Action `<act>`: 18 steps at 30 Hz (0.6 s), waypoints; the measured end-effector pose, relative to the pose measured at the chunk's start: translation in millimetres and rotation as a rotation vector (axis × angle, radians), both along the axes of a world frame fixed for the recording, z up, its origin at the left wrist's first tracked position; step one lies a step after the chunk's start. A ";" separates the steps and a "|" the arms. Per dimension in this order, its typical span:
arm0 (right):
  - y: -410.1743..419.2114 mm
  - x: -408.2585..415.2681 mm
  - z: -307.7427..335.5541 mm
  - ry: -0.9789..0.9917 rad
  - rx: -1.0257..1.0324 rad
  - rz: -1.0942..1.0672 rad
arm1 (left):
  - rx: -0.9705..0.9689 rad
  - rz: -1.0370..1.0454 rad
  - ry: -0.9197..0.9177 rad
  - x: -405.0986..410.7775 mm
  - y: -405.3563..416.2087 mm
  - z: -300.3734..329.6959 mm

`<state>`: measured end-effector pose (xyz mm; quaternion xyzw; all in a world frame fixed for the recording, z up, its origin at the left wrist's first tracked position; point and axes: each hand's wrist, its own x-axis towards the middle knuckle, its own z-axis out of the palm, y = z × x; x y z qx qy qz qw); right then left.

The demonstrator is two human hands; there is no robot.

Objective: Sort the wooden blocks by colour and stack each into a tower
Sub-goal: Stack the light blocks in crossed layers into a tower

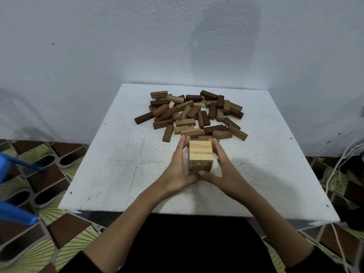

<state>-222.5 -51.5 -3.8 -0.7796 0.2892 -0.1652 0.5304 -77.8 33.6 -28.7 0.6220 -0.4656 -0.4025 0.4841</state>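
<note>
Pale wood is what sits between my two hands: a short tower of light blocks stands near the middle of the white table, a little toward my edge of it. Its top layer shows blocks lying side by side, and the layer under it shows block ends facing me. My left hand lies flat against the tower's left side, fingers straight and together, tips reaching just past the top layer. My right hand mirrors it on the right side, fingers extended along the blocks, with its thumb pointing across the front foot of the tower toward my left palm. Neither hand curls round anything; both press the stack with straightened fingers. Just behind the tower, and touching or nearly touching my fingertips, spreads the loose pile of blocks, mid-brown, dark brown and a few pale ones jumbled flat and overlapping toward the far edge of the table. A single dark block lies at the pile's near-left fringe. Off the table to my left I see a blue plastic stool over the patterned floor, and to my right some pale cords trail down.
</note>
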 end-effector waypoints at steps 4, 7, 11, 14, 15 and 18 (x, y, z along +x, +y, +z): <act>-16.6 -2.2 6.0 -0.036 -0.117 -0.017 | -0.076 0.024 -0.100 13.1 0.0 9.7; -24.4 0.2 9.3 -0.006 -0.174 0.019 | -0.085 0.036 -0.137 18.9 -3.9 12.3; -32.3 2.8 5.0 0.047 -0.243 0.045 | -0.071 0.028 -0.171 25.1 -6.6 11.8; -35.2 4.0 0.8 0.068 -0.261 0.039 | -0.069 0.030 -0.183 25.4 -9.3 11.9; -35.5 4.5 0.3 0.067 -0.260 0.039 | -0.072 0.029 -0.181 24.7 -9.8 12.5; -36.4 5.1 -0.8 0.068 -0.284 0.038 | -0.087 0.023 -0.173 24.0 -11.3 13.0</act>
